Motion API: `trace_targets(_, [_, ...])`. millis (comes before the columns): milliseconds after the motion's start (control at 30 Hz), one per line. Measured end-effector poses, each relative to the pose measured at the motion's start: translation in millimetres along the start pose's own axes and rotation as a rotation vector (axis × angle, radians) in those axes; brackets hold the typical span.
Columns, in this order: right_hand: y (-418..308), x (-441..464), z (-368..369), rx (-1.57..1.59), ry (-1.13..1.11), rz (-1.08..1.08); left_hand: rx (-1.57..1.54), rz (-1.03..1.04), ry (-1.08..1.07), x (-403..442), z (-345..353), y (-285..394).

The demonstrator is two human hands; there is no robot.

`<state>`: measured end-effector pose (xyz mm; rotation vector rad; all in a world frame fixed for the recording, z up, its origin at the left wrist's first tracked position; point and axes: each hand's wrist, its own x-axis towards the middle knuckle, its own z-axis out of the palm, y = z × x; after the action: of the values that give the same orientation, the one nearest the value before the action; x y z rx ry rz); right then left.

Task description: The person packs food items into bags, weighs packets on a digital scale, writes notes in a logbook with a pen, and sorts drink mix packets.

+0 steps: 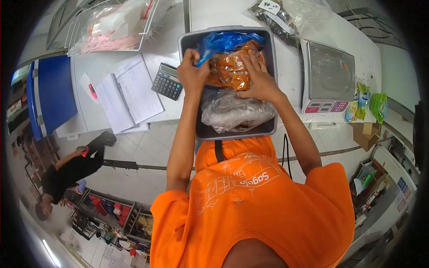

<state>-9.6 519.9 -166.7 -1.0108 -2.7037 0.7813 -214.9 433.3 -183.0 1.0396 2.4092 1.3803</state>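
A grey bin (272, 114) stands at the table's front edge, against my orange shirt. Inside it, packets with orange-brown contents (232, 64) lie partly in a blue plastic bag (228, 40). My left hand (193, 71) is closed on the blue bag's edge, at the bin's left side. Spread over the right part of the packets is my right hand (259, 78), its fingers apart and touching them. Nearer to me in the bin sits a crumpled clear plastic bag (237, 114).
Left of the bin are a calculator (167, 81), an open notebook (129, 94) and a wire basket (145, 33). On the right stand a weighing scale (330, 73), bagged goods (277, 20) and a green basket (379, 107). Another person (73, 169) is at the far left.
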Motion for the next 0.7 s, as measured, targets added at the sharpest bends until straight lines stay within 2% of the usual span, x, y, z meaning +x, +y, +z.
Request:
trace_targets(67, [21.8, 5.0, 26.8, -0.007, 0.082, 0.050, -0.023, -0.028, -0.019, 4.7, 7.5, 15.6])
trace_targets(133, [40.7, 26.2, 44.7, 0.122, 0.150, 0.008, -0.047, 0.015, -0.091, 4.9, 13.3, 12.1])
trace_targets(233, [19.1, 46.1, 62.7, 0.090, 0.271, -0.120, -0.001, -0.007, -0.223, 4.1, 16.7, 14.0])
trace_targets(300, [-30.6, 67.5, 59.6, 0.171, -0.127, 0.107, 0.069, -0.017, -0.275, 3.4, 10.9, 25.4])
trace_targets(333, [-29.5, 82.4, 101.7, 0.271, -0.092, 0.119, -0.062, -0.020, -0.187, 3.7, 9.9, 31.6])
trace_targets(367, [-15.0, 101.0, 153.9, 0.371, -0.052, 0.131, -0.088, 0.146, -0.160, -0.1, 11.3, 23.0])
trace_targets(433, [1.2, 129.2, 210.0, 0.452, -0.045, 0.149, -0.112, 0.169, -0.201, -4.5, 7.9, 21.5])
trace_targets(500, [2.8, 129.0, 191.4, 0.508, -0.153, 0.098, -0.038, 0.147, -0.213, -1.7, 2.2, 29.1])
trace_targets(567, [-22.2, 104.1, 80.5, 0.527, -0.384, -0.040, -0.008, 0.106, -0.190, 3.3, -2.4, 31.7])
trace_targets(600, [-25.5, 73.5, 46.9, 0.441, -0.309, -0.001, -0.014, 0.074, -0.169, 5.4, -4.7, 29.9])
trace_targets(667, [-0.4, 31.1, -4.4, 0.655, -0.218, -0.221, -0.086, 0.054, -0.092, 7.9, -4.3, 22.5])
trace_targets(700, [16.8, 22.9, -2.2, 0.481, -0.156, -0.087, -0.051, 0.023, -0.084, 8.6, -3.9, 23.1])
